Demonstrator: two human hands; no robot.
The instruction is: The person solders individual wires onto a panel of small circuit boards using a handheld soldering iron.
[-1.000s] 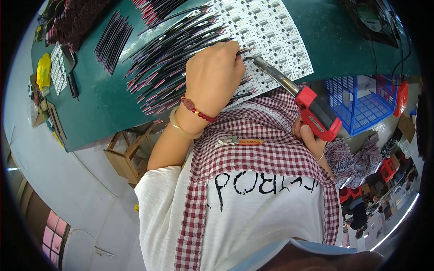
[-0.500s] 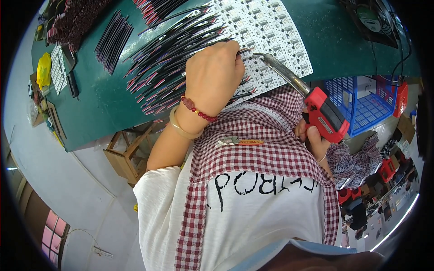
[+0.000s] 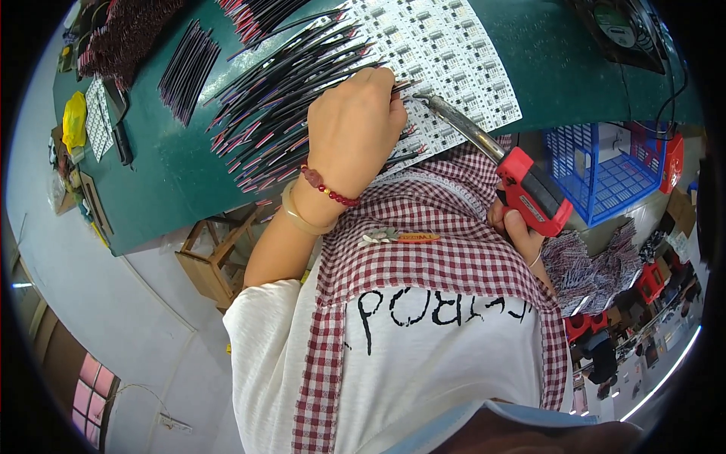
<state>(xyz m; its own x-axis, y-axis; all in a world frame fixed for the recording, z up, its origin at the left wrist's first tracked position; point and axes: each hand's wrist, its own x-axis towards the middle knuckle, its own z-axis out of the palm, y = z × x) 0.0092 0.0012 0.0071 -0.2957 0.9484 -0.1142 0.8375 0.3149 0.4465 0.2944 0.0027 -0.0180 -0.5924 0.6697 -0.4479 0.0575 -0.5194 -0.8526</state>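
Note:
On a sheet of white circuit boards (image 3: 464,60) lie many thin black-jacketed wires (image 3: 276,94) with pink and red ends. My left hand (image 3: 354,125) is closed over them, pinching a wire (image 3: 406,86) whose bare end sticks out past the fingers. A red and black soldering gun (image 3: 534,193) is gripped in my right hand (image 3: 520,233), mostly hidden behind its handle. The gun's dark metal tip points left, close to the board and just beside the pinched wire's end; whether they touch, I cannot tell.
The green tabletop (image 3: 159,193) also carries a bundle of dark wires (image 3: 189,72), a large wire heap (image 3: 125,38), a yellow bag (image 3: 74,121) and a black coiled-cable device (image 3: 616,30). Below its right edge stands a blue plastic basket (image 3: 605,185); a wooden stool (image 3: 208,265) is at left.
The soldering gun has moved left and slightly down, bringing its tip closer to the wire end by my left hand. My left hand stays almost in place.

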